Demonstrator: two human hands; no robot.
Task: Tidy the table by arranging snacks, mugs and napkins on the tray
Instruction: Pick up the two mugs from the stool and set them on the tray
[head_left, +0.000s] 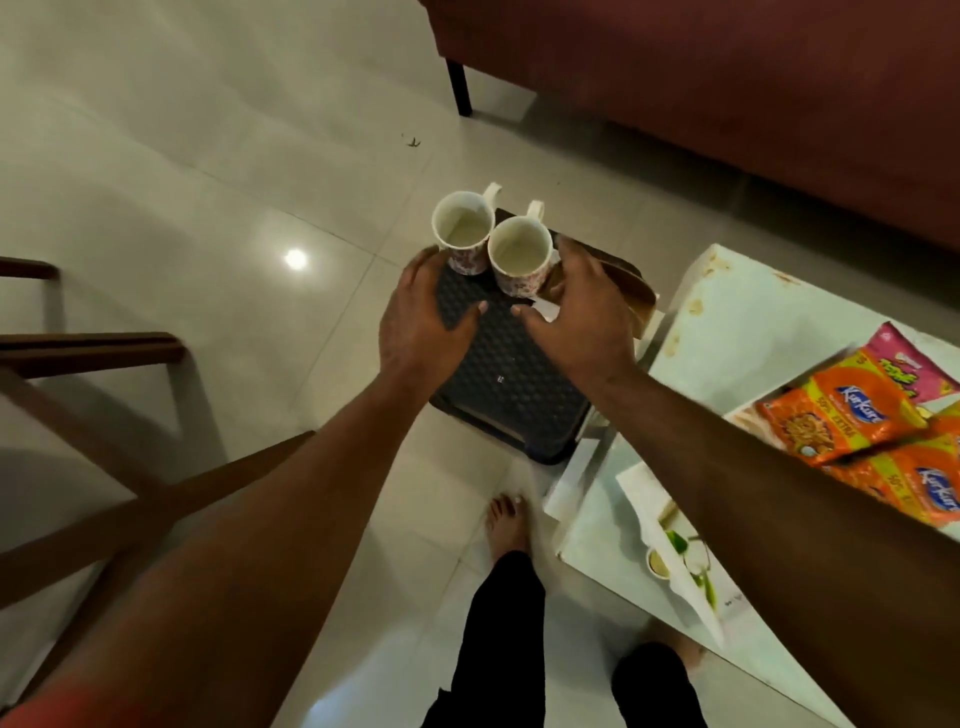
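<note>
Tray (514, 374) sits dark and dimpled, jutting out past the corner of the table (737, 322) over the tiled floor. What holds it up I cannot tell. At its far end the left mug (462, 228) and the right mug (519, 254) stand upright, side by side and touching, and both look empty.

The left hand (421, 322) lies at the tray's left rim with its thumb on the dimpled surface. Its fingers reach past the rim beside the left mug, and whether they curl under it is hidden. The right hand (582, 312) is spread over the right rim next to the right mug, thumb out, with nothing visibly in it. The two hands are apart, one on each side.

The snack packets (831, 415) and a printed white sheet (680, 551), perhaps a napkin, are still on the table, so the job looks about a third done.

The main risk is the load. Both mugs crowd the far end, so an uneven lift or a one-sided push could tilt the tray and send them sliding onto the tiles. The right forearm also crosses low over the table edge and could drag the packets.
</note>
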